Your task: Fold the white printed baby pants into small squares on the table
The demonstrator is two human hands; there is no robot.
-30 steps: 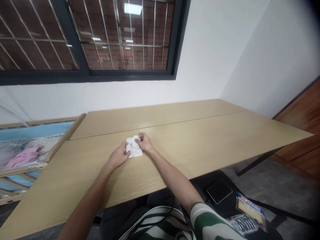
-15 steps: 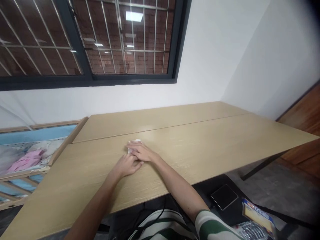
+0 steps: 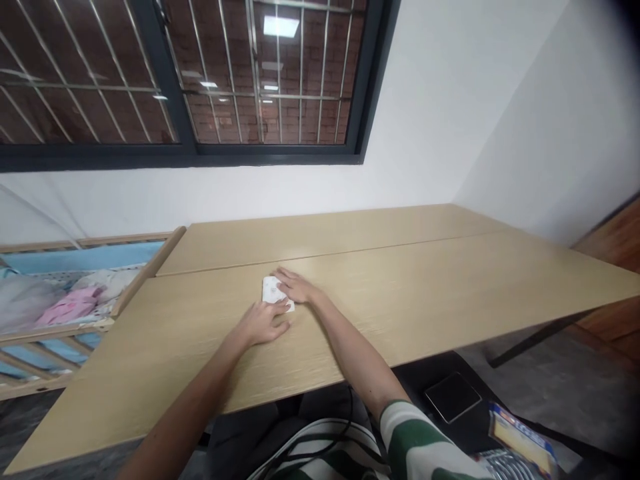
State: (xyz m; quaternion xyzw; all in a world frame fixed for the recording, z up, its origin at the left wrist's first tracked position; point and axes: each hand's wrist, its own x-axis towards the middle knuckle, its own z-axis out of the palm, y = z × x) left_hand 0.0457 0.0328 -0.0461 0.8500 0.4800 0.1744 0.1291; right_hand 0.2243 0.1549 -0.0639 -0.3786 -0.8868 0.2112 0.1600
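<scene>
A small white rectangular piece with faint printed marks (image 3: 271, 291), perhaps folded paper or cloth, lies flat on the wooden table (image 3: 425, 280). My left hand (image 3: 263, 323) rests at its near edge, fingers stretched out and fingertips over its lower corner. Across its right side lies my right hand (image 3: 295, 287), palm down with the fingers extended to the left. Both hands are open and grip nothing. Part of the white piece is hidden under the fingers.
To the left stands a wooden cot (image 3: 150, 270) with blue lining and a pink cloth (image 3: 73, 305) inside. A dark flat device (image 3: 453, 397) and a blue-and-yellow package (image 3: 523, 440) lie below the table's front edge at right. Behind is a barred window (image 3: 270, 80).
My right hand has shifted up and right, apart from my left hand, uncovering more of the white piece. The left hand stays at its near edge. The view has shifted slightly.
</scene>
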